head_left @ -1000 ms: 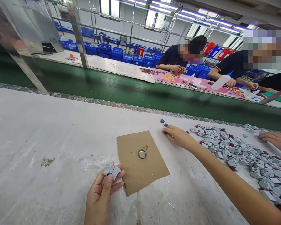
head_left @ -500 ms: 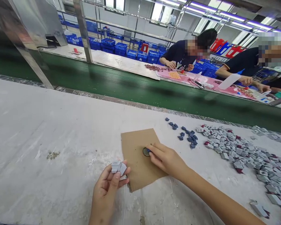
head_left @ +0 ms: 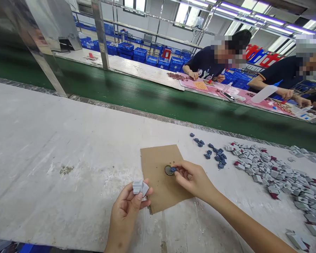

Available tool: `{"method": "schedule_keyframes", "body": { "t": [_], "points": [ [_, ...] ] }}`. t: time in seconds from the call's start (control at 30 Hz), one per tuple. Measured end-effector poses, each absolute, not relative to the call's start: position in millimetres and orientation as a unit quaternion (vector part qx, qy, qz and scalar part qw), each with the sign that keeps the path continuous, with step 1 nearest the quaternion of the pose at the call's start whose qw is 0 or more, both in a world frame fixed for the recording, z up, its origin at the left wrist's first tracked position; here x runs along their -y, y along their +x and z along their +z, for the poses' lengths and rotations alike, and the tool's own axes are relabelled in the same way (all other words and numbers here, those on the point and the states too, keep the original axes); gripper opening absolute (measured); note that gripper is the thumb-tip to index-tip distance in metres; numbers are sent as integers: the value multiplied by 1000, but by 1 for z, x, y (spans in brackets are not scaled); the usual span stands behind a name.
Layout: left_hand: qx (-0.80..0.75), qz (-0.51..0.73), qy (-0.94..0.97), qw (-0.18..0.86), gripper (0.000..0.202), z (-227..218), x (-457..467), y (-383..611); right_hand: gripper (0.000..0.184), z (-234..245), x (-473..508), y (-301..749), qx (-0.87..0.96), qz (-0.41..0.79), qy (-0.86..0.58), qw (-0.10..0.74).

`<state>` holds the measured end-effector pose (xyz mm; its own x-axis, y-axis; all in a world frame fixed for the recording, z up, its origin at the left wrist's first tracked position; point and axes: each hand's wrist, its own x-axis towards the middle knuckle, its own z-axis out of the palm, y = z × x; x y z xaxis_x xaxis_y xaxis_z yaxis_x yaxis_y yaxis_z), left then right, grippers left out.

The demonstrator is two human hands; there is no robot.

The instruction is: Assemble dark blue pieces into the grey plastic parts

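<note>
A small light-grey plastic part (head_left: 138,187) with stepped, angled faces is pinched between the thumb and fingers of my left hand (head_left: 129,207), at the left edge of a brown cardboard sheet (head_left: 158,196). On the cardboard lies a bottle cap (head_left: 169,170), its hollow side up with a greyish inside. My right hand (head_left: 193,177) pinches a small dark-blue plastic piece (head_left: 173,169) right at the cap's rim; whether the piece touches the cap's inside I cannot tell. Several like blue pieces (head_left: 218,154) lie loose beyond my right hand.
A big heap of grey and dark-red parts (head_left: 276,175) spreads over the right side of the white table (head_left: 68,196). Behind the table runs a green conveyor belt (head_left: 137,93). Across it, two people work at a pink-covered bench (head_left: 210,89) with a white squeeze bottle (head_left: 264,94).
The whole view has shifted slightly, so things sit further right. My right hand has drawn back a little from the cap, and more of the blue piece shows. My left hand keeps its grip.
</note>
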<state>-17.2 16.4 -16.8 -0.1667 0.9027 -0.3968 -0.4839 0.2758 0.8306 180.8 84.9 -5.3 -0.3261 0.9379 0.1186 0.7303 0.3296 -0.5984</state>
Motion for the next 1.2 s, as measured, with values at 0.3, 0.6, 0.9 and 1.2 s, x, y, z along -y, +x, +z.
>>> {"method": "schedule_keyframes", "body": {
  "t": [0.3,0.6,0.9,1.2],
  "points": [
    [-498,578,179,621,28,-3,-12,-6,13,32,-63,157,626,469,-544,304],
    [-474,599,167,624,25,2,-7,0,10,53,-52,138,671,448,-504,308],
    [-471,607,244,593,18,0,-6,-3,9,48,-50,139,661,477,-492,305],
    [-459,600,319,573,14,-4,-5,-10,12,48,-48,139,728,408,-459,304]
  ]
}}
